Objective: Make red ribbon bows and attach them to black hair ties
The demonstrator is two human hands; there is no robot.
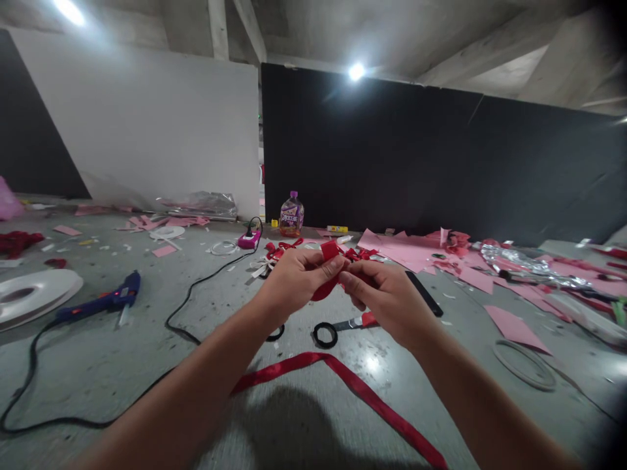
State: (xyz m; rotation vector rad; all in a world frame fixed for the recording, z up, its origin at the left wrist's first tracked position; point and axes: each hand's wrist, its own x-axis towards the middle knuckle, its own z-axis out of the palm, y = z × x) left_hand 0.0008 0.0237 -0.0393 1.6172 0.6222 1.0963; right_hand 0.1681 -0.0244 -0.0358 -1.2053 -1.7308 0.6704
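Observation:
My left hand (306, 274) pinches a looped piece of red ribbon (330, 249) above the middle of the table. Close against it, my right hand (375, 287) grips the same ribbon between thumb and fingers; the exact pinch point is partly hidden. Below the hands lie scissors with black rings (325, 335), partly covered by the left forearm and the right hand. A long strip of dark red ribbon (353, 386) runs across the table nearest me. Behind the hands, small red ribbon pieces (284, 247) form a loose pile.
A blue glue gun (105, 299) with a black cord and a white ribbon spool (39, 294) lie at left. A purple-capped bottle (292, 215) and a pink power socket (249, 240) stand behind. Pink paper (401, 248), a dark phone-like slab (424, 294) and a grey ring (524, 364) lie right.

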